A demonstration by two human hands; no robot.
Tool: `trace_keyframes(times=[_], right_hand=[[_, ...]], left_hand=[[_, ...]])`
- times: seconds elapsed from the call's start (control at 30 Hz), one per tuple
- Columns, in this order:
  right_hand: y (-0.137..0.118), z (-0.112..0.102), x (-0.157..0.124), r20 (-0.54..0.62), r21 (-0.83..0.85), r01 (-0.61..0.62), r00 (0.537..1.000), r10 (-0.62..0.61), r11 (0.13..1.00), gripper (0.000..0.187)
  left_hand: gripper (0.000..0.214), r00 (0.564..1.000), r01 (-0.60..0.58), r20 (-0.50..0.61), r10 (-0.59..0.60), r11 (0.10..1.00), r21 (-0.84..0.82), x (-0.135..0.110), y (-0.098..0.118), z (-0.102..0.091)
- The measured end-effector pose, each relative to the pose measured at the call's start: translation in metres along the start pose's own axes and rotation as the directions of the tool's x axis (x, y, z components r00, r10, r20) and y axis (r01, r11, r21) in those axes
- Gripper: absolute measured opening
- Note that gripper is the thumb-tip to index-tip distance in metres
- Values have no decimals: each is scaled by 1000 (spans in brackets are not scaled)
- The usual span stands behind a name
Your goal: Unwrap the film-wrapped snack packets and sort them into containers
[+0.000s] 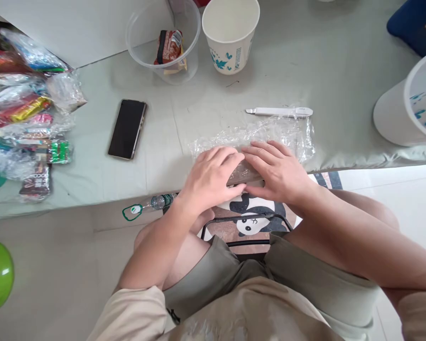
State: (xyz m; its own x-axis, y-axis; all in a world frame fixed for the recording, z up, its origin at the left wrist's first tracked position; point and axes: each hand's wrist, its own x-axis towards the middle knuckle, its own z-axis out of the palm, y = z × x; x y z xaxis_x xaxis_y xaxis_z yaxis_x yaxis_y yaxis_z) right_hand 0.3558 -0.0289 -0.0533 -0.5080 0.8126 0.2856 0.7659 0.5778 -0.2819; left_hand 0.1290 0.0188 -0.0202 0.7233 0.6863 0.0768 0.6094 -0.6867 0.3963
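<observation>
- In the head view, a brownish block is partly covered at the tabletop's near edge.
- Clear film is spread beyond it, loosely crumpled; the handling is judged unfinished, with loose film left.
- The left hand and right hand are laid palm-down, fingers bent inward, thumb tips nearly meeting; whether anything is pinched cannot be told.

I have the left hand and the right hand close together on a brownish item with clear plastic wrap. Beyond the wrap I see a white utility knife; leftward lies a black smartphone.
</observation>
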Motion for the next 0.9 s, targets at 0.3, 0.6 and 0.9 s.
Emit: trace_keyframes(times=[0.3, 0.6, 0.9], right_hand=[[-5, 18, 3, -33, -122, -2, 999, -2, 993, 44], [-36, 20, 37, -106, 128, -299, 944, 313, 946, 14], [-30, -6, 60, 328, 944, -265, 735, 594, -194, 30]], left_hand=[[35, 976, 19, 217, -14, 1000, -20, -10, -22, -5], [26, 911, -120, -409, 54, 983, -138, -26, -35, -3], [103, 945, 100, -148, -292, 687, -720, -35, -113, 25]])
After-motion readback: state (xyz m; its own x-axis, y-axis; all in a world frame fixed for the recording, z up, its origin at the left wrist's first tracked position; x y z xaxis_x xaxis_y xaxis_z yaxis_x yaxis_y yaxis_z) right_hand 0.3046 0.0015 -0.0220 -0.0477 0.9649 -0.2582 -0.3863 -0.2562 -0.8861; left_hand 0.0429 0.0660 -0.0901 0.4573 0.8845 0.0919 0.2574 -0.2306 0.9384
